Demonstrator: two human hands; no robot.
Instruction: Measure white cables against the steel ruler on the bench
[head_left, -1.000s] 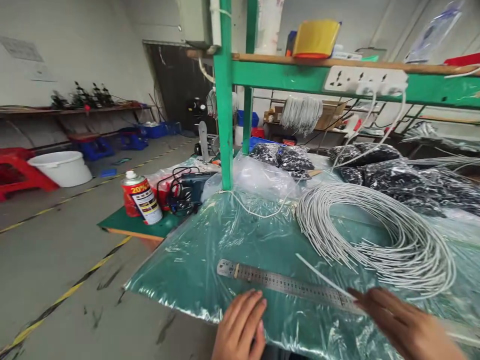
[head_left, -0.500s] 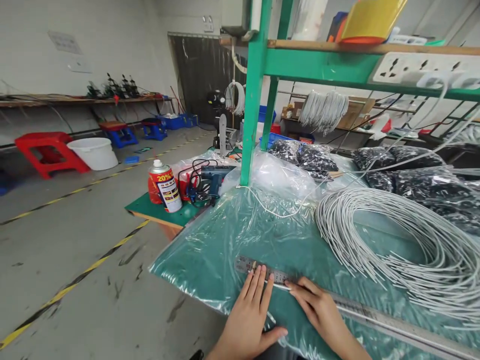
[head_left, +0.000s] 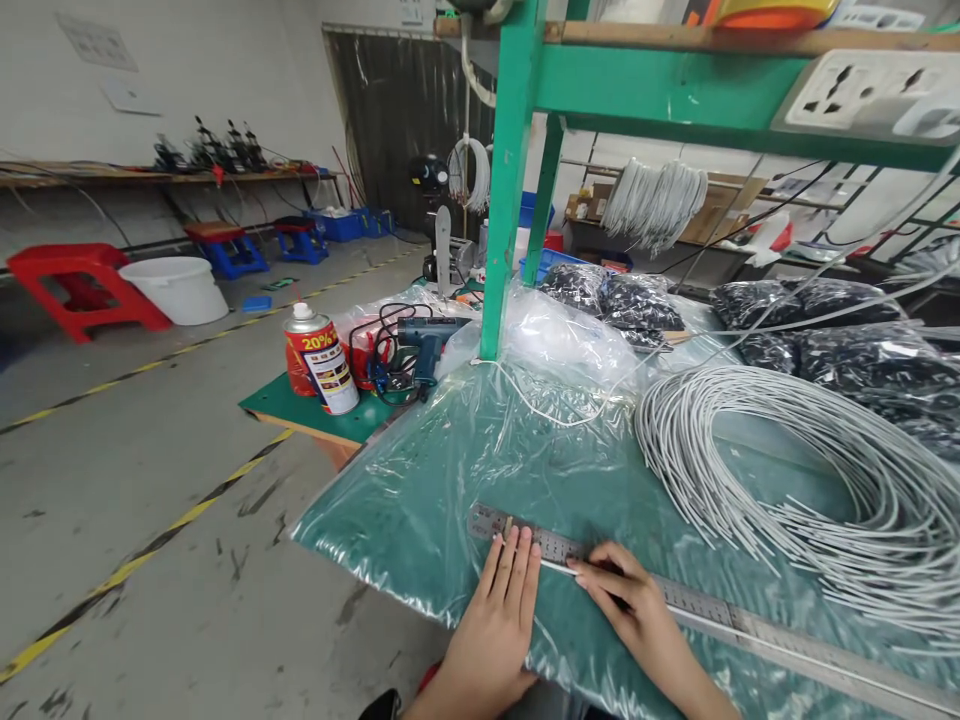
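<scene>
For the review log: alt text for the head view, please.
Both hands press on a steel ruler on a plastic-covered green bench: left hand flat near its end, right hand pinching a thin white wire against it. A coil of white wire lies behind; a spray can stands far left.

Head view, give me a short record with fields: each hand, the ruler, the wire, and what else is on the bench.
left hand: flat, fingertips on the ruler's near end
right hand: fingers pressing a thin white wire along the ruler's edge
ruler: steel, lying flat on the plastic sheet, running right
coil: loose grey-white wire, behind the ruler
spray can: upright on the bench's left corner
drill: blue, beside the can
bags: black parts, at the back
</scene>
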